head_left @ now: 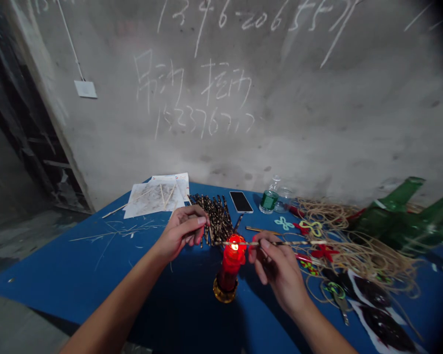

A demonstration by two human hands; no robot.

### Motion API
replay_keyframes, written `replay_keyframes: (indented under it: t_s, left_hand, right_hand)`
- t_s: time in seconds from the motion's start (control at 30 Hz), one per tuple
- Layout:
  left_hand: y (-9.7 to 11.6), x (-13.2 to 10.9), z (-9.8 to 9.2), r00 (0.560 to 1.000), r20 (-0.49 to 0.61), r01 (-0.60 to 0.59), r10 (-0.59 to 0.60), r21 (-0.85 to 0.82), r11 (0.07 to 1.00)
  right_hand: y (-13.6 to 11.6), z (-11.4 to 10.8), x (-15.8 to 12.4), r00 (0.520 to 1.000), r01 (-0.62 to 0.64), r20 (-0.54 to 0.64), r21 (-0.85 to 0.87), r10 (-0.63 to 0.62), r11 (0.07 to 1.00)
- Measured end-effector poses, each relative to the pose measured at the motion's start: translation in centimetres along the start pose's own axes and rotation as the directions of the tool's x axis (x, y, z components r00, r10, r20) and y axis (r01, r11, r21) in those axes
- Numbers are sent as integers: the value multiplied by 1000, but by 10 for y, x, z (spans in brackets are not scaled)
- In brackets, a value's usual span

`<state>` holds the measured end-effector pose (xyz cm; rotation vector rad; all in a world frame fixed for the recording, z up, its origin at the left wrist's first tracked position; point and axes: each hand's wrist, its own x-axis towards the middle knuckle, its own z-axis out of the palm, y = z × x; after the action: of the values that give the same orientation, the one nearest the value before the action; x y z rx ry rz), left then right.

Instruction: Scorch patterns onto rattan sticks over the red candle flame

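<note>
My right hand (276, 260) pinches a thin stick (299, 242) with dark scorched bands, held level across the flame of a lit red candle (231, 265) on a gold-coloured base. To the left of the flame, my left hand (184, 228) is closed, thumb against forefinger, near the stick's left end. Whether anything sits between those fingers is hidden. Just behind the candle lies a pile of similar dark-banded sticks (219, 214).
Papers (157, 194) with pale sticks lie at the back left, near thin fibres (121, 230). A phone (241, 201) and a small bottle (269, 199) stand by the wall. Tangled twine (376, 260), green bottles (398, 214) and snips (341, 305) crowd the right.
</note>
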<state>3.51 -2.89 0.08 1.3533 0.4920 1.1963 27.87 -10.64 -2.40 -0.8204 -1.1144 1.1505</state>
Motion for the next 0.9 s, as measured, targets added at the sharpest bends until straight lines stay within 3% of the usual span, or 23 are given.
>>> replay_keyframes:
  t_s: [0.9]
  left_hand:
    - [-1, 0, 0, 1000, 6, -3, 3, -35, 999]
  right_hand:
    - [-1, 6, -3, 997, 54, 60, -40, -51, 998]
